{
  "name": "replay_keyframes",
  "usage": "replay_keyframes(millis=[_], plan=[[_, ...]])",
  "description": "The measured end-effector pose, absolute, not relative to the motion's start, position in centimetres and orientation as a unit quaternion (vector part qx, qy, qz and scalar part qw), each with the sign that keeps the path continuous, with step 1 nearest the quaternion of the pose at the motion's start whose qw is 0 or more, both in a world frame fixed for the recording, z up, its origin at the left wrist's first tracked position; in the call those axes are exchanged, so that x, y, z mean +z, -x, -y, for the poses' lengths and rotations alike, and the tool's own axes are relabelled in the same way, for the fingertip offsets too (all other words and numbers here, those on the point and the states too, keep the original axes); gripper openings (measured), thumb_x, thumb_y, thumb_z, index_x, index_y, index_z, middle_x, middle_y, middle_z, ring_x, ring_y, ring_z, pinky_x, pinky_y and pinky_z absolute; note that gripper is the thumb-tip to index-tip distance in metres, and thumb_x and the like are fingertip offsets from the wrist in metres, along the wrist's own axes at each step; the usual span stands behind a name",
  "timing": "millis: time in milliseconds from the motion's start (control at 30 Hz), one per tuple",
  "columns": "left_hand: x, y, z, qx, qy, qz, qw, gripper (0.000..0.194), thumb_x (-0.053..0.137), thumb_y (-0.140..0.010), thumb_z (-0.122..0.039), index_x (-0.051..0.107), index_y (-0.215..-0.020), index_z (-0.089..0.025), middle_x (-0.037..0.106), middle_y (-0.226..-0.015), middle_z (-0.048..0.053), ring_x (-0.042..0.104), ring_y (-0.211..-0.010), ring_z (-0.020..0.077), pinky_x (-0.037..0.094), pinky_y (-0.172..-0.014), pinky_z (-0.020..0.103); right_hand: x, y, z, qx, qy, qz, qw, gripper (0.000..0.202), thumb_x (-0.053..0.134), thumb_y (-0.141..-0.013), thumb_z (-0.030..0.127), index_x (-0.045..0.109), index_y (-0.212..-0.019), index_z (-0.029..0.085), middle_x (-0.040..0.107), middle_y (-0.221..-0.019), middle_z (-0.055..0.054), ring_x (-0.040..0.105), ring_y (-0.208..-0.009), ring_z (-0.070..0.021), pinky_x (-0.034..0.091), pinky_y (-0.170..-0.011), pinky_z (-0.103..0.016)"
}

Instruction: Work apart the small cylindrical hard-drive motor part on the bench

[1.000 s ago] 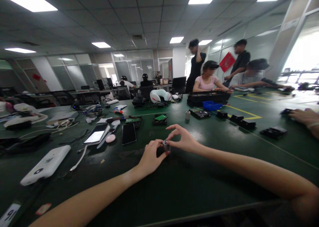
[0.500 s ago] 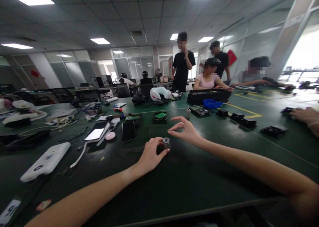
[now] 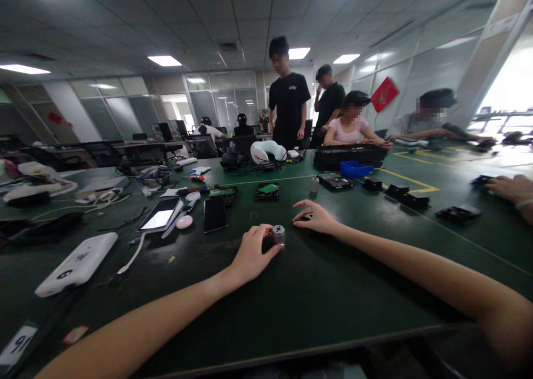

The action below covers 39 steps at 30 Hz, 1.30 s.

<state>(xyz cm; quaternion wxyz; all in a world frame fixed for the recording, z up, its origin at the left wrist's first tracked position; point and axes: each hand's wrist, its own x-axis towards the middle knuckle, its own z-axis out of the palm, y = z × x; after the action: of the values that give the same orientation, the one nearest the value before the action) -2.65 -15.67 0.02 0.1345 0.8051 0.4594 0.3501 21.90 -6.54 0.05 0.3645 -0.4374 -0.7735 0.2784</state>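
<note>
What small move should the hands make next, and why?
I'd probably bring the right hand back to the top of the nearer metal cylinder: it stands upright, the left hand appears to steady it, and the right hand is apart from it. Whether the right hand holds anything is unclear.

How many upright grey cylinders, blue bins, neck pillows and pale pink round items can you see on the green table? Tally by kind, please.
Grey cylinders: 2, one in the left hand's fingers, another farther back
Blue bin: 1
Neck pillow: 1
Pale pink round item: 1
Total: 5
</note>
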Motion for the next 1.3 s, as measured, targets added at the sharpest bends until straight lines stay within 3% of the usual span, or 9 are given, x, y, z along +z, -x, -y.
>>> replay_keyframes(millis=[833,1100,1300], plan=[[0.1,2.7,15.7,0.345,-0.806,-0.462,0.134,0.039,0.064,-0.082,-0.042,0.053,-0.114,-0.024,0.058,-0.11,0.007,0.059,-0.101,0.0253,0.046,-0.091,0.044,0.0,-21.6,6.6,0.22,0.438,0.784,0.38,0.041,0.075,-0.07,0.025,0.059,-0.107,0.02,0.074,-0.078,0.0,0.071,-0.083,-0.0212,0.049,-0.084,-0.036],[0.1,2.6,15.8,0.356,-0.807,-0.454,0.126,0.036,0.065,-0.082,-0.039,0.054,-0.113,-0.024,0.059,-0.107,0.006,0.06,-0.099,0.0242,0.046,-0.09,0.042,4.6,-20.0,9.7,0.194,0.358,0.802,0.438,0.047,0.074,-0.072,0.033,0.054,-0.112,0.019,0.074,-0.077,-0.001,0.07,-0.082,-0.0202,0.046,-0.092,-0.038],[0.1,2.6,15.7,0.346,-0.811,-0.457,0.119,0.035,0.066,-0.082,-0.038,0.054,-0.112,-0.024,0.059,-0.107,0.006,0.059,-0.099,0.024,0.046,-0.088,0.041,6.1,-18.2,12.9,0.232,0.286,0.843,0.391,0.042,0.071,-0.075,0.025,0.053,-0.113,0.019,0.073,-0.084,-0.002,0.07,-0.086,-0.0185,0.049,-0.086,-0.033]])
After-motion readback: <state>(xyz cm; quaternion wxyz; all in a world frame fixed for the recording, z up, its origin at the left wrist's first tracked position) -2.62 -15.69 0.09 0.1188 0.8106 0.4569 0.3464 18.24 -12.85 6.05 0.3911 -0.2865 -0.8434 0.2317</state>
